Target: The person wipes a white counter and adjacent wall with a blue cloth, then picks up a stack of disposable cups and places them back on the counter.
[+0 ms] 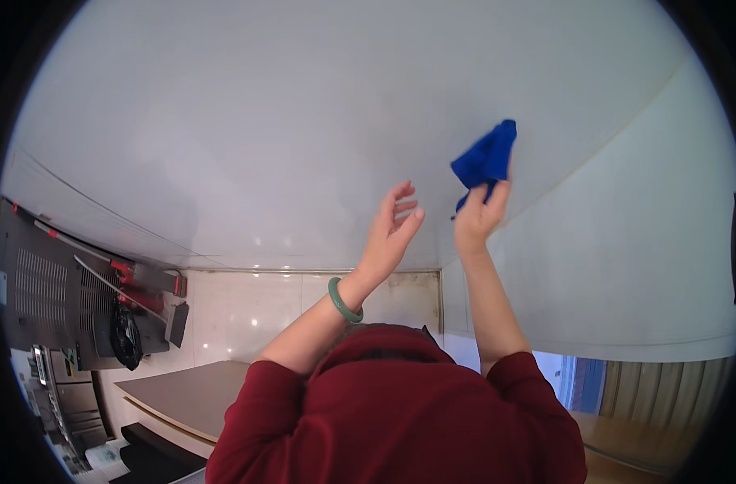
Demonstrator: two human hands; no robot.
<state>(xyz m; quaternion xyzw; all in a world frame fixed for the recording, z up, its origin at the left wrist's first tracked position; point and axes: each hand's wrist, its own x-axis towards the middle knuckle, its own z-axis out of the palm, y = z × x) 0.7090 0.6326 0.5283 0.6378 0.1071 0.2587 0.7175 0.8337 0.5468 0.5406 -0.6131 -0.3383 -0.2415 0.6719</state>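
A blue cloth [486,157] is bunched in my right hand [481,218], which is raised before a large smooth pale wall panel [271,121]. Whether the cloth touches the panel cannot be told. To the left of it, my left hand [394,233] is lifted with its fingers loosely curled and apart, holding nothing. A green bangle [342,300] circles the left wrist. Just right of the cloth, a seam [592,158] runs slantwise where two pale panels meet.
At the left stand a red and black cordless tool [144,287], a long-handled brush or scraper [176,325] and a black plastic bag [126,339], beside grey slotted panels [41,278]. A brown board [186,393] lies lower left. Corrugated panelling [664,390] shows lower right.
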